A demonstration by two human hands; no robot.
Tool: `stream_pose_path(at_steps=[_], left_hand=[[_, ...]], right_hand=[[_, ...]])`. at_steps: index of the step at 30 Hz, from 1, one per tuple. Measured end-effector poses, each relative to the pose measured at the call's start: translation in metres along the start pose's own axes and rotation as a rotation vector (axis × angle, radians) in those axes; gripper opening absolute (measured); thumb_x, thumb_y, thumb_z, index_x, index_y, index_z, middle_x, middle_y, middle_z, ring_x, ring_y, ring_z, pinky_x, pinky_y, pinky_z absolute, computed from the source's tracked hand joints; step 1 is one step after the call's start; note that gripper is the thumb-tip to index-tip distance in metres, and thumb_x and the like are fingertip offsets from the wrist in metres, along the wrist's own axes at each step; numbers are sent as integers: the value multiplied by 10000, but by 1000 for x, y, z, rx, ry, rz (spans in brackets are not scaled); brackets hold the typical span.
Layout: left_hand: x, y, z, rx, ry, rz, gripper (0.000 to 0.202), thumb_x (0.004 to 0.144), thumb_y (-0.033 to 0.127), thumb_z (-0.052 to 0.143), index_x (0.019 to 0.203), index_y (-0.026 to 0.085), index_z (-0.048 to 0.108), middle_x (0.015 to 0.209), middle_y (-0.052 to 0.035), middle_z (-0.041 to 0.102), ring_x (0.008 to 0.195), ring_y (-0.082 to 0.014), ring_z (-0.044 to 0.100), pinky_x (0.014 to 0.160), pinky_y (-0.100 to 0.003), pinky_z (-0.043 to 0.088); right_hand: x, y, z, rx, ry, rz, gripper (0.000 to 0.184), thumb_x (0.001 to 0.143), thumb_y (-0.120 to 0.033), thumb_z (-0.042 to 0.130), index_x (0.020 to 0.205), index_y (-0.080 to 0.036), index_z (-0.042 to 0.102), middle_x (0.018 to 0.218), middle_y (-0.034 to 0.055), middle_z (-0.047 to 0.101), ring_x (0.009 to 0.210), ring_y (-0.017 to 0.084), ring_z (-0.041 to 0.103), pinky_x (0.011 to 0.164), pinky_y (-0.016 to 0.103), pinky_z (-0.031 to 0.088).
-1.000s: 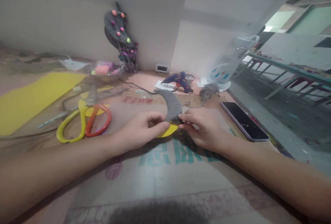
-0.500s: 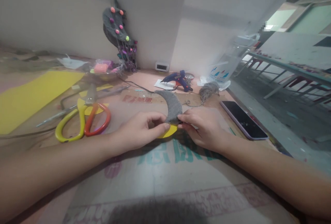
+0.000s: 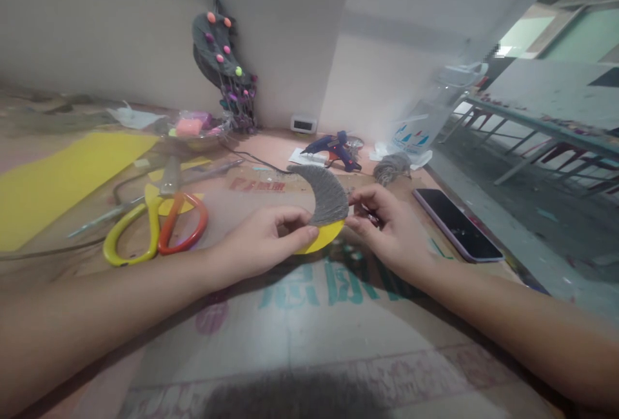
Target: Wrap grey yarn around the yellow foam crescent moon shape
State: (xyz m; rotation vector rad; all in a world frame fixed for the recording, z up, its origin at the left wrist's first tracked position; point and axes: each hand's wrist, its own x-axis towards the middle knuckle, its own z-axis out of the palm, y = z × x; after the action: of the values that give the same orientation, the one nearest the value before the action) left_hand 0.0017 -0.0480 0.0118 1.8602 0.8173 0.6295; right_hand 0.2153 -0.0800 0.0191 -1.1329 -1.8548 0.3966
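A crescent (image 3: 327,194) wrapped in grey yarn stands tilted up before me, its lower end bare yellow card (image 3: 324,238). My left hand (image 3: 275,232) pinches it near the inner edge, thumb in front, where the grey meets the yellow. At the outer edge, my right hand (image 3: 382,222) has its fingers curled and thumb close to the card; anything thin between those fingertips is too small to make out. Behind the right hand lies a ball of grey yarn (image 3: 391,169).
Scissors (image 3: 157,229) and yellow sheets (image 3: 62,180) lie left. A blue glue gun (image 3: 333,147) and small clock (image 3: 304,124) sit at the back, a phone (image 3: 457,224) and water bottle (image 3: 413,129) right. A decorated grey crescent (image 3: 215,51) leans on the wall.
My right hand has shifted right and slightly up, its fingers a little more spread. The crescent now faces me more broadly, showing more yellow. My left hand keeps its place.
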Motion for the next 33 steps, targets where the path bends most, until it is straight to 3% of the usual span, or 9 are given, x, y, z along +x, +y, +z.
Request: stream_pose_path(at_steps=[1, 5, 10, 17, 26, 33], left_hand=[[0, 0, 0, 12, -1, 5, 251, 878, 384, 512, 795, 173, 621, 703, 27, 550, 644, -118, 494, 554, -207, 373], [1, 1, -1, 102, 16, 27, 298, 875, 441, 517, 804, 173, 624, 710, 24, 545, 657, -125, 493, 562, -215, 379], [2, 0, -2, 195, 40, 45, 323, 903, 436, 464, 831, 168, 631, 731, 13, 559, 678, -134, 497, 586, -235, 377], [-1, 3, -2, 257, 50, 63, 293, 906, 388, 462, 729, 177, 561, 645, 42, 481, 603, -109, 459, 531, -218, 338], [-5, 8, -2, 333, 103, 146, 137, 855, 282, 517, 794, 185, 592, 739, 40, 558, 715, -122, 525, 664, -231, 410], [-6, 13, -1, 195, 124, 57, 176, 858, 326, 539, 774, 191, 616, 725, 44, 603, 683, -110, 537, 622, -204, 424]], right_hand=[[1, -2, 0, -25, -22, 40, 114, 843, -288, 608, 847, -186, 557, 632, -38, 507, 539, 88, 445, 488, 201, 352], [1, -11, 1, -100, -58, 83, 211, 867, -279, 559, 685, -172, 573, 567, -37, 486, 517, 82, 432, 481, 199, 332], [0, -13, 6, -145, -51, -4, 172, 834, -227, 594, 673, -170, 573, 540, -53, 462, 486, 67, 394, 457, 195, 293], [2, -9, 6, -81, -77, 28, 148, 840, -234, 580, 709, -167, 599, 583, -40, 519, 519, 72, 438, 477, 192, 319], [1, -14, 4, 91, -111, 200, 220, 860, -317, 544, 695, -175, 577, 609, -28, 499, 564, 89, 441, 515, 202, 349], [1, -16, 3, 134, -105, 272, 240, 865, -339, 539, 699, -168, 570, 638, -18, 506, 586, 92, 443, 535, 208, 365]])
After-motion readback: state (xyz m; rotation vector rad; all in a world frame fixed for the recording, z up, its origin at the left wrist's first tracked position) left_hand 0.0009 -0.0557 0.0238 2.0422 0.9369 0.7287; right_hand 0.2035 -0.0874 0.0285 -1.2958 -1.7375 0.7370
